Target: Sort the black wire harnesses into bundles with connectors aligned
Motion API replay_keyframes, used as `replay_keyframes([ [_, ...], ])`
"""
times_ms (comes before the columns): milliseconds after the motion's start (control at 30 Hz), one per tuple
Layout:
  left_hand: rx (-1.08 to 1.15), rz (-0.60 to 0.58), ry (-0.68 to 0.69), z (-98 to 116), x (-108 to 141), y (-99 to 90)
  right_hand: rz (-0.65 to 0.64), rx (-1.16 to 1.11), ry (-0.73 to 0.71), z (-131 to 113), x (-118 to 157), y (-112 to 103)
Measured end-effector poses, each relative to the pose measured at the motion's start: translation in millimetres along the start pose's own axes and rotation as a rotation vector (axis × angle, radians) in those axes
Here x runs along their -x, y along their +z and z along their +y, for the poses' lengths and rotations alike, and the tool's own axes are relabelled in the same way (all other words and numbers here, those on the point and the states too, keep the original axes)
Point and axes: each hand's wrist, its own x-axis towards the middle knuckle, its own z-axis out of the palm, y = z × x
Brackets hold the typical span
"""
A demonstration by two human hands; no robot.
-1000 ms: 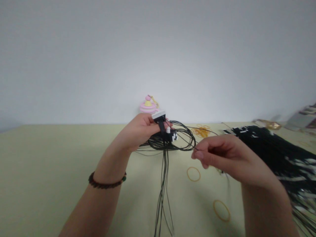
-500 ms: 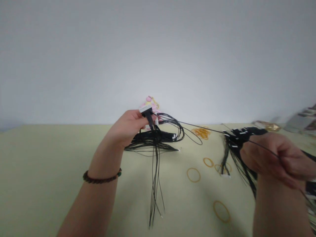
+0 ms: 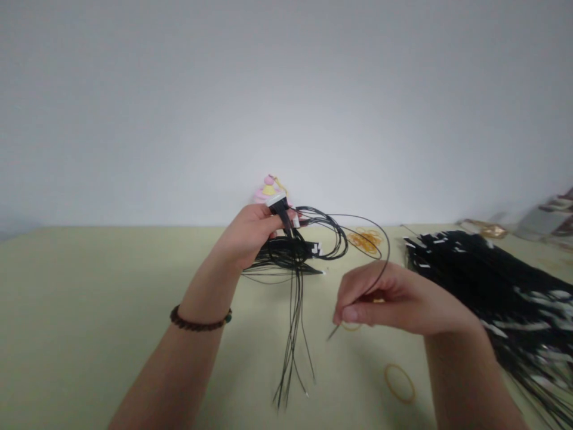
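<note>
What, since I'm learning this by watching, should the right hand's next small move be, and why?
Probably ease the right hand leftward and lay its wire alongside the hanging wires. It pinches that single wire near the tip, which points down but sits apart from those, while the left hand holds the white connector above them.

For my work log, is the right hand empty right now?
No, the right hand is pinching a thin black wire, whose end sticks out of the grip.
</note>
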Motion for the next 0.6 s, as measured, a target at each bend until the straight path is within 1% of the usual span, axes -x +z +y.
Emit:
replay_keyframes([
  [33, -0.003, -0.016, 0.000, -0.5, 0.3, 1.0, 0.036, 0.052, 0.008, 1.5, -5.2, 4.7],
  [100, -0.034, -0.043, 0.000, -0.7, 0.5, 2.2, 0.164, 0.171, -0.009, 5.1, -11.1, 9.5],
  [167, -0.072, -0.075, -0.013, -0.9, 0.0, 2.1, 0.300, 0.299, -0.034, 8.0, -11.5, 8.1],
  [233, -0.092, -0.122, -0.037, -2.0, -1.3, 0.1, 0.366, 0.397, -0.073, 9.1, -8.3, 2.6],
  [333, -0.109, -0.210, -0.077, -6.0, -3.7, -6.6, 0.350, 0.451, -0.149, 7.5, -1.4, -6.6],
  [433, -0.066, -0.284, -0.098, -11.4, -5.3, -16.2, 0.314, 0.421, -0.147, 4.8, 3.8, -11.3],
  [533, -0.002, -0.289, -0.073, -14.9, -5.6, -24.4, 0.297, 0.344, -0.136, 5.3, 7.0, -12.9],
  [600, 0.002, -0.295, -0.062, -14.8, -5.1, -27.6, 0.303, 0.311, -0.121, 7.7, 8.8, -14.1],
])
